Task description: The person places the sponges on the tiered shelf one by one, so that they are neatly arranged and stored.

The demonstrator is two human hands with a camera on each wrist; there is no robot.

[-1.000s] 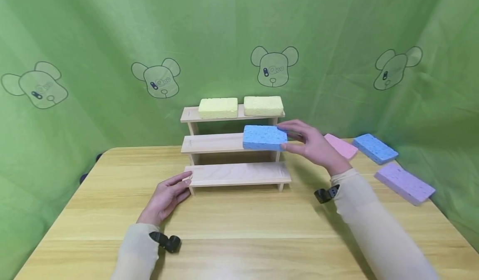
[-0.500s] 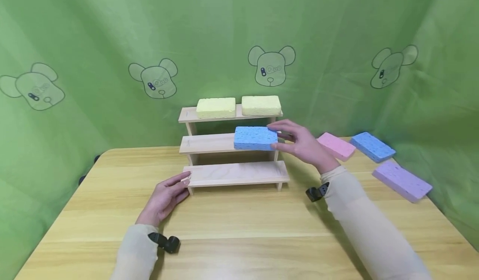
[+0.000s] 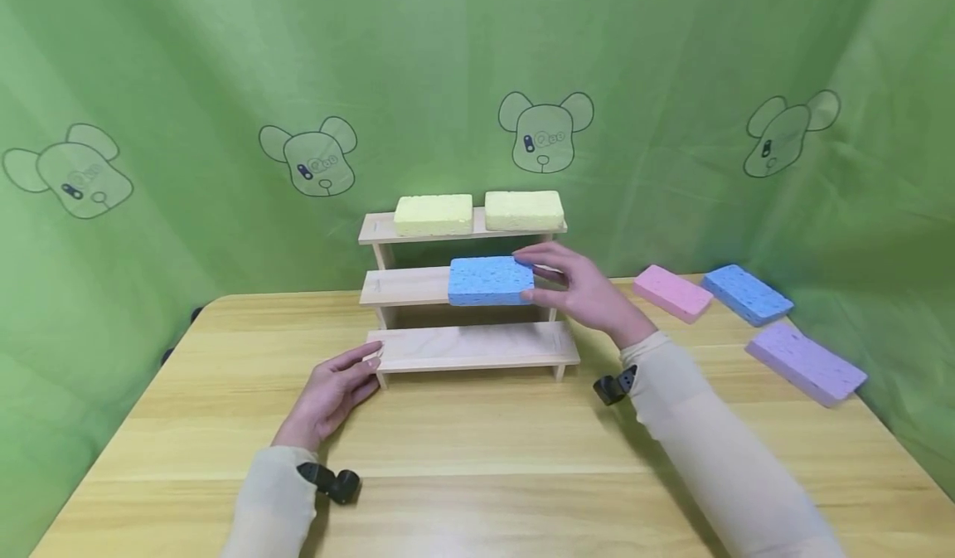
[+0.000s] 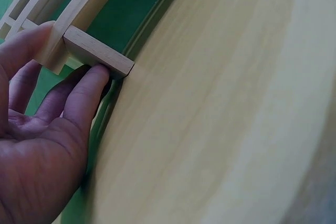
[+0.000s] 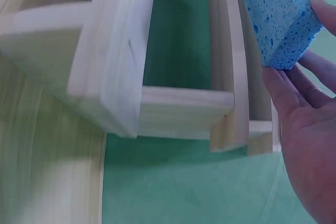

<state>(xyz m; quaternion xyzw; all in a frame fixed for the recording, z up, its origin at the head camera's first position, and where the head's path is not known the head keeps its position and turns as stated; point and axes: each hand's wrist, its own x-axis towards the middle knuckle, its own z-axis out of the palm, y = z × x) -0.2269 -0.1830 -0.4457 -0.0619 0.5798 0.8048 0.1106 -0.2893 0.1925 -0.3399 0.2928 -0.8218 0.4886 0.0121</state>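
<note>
In the head view my right hand (image 3: 570,288) holds a blue sponge (image 3: 488,280) by its right end, thumb in front and fingers at the back. The sponge overlaps the middle step of a three-tier wooden shelf (image 3: 477,349). The right wrist view shows the pitted blue sponge (image 5: 281,19) beside the steps, gripped at its edge. My left hand (image 3: 332,392) grips the left end of the lowest step. In the left wrist view its fingers (image 4: 86,95) touch the step's short leg (image 4: 100,53). Two yellow sponges (image 3: 434,215) lie on the top step.
On the table's right side lie a pink sponge (image 3: 673,293), a second blue sponge (image 3: 748,294) and a purple sponge (image 3: 806,363). Behind the wooden table (image 3: 477,467) hangs a green curtain (image 3: 433,60) with printed bear heads, close to the shelf's back.
My right hand has carried the blue sponge leftward along the middle step and slightly lower in the view. The left hand stays at the shelf's left end.
</note>
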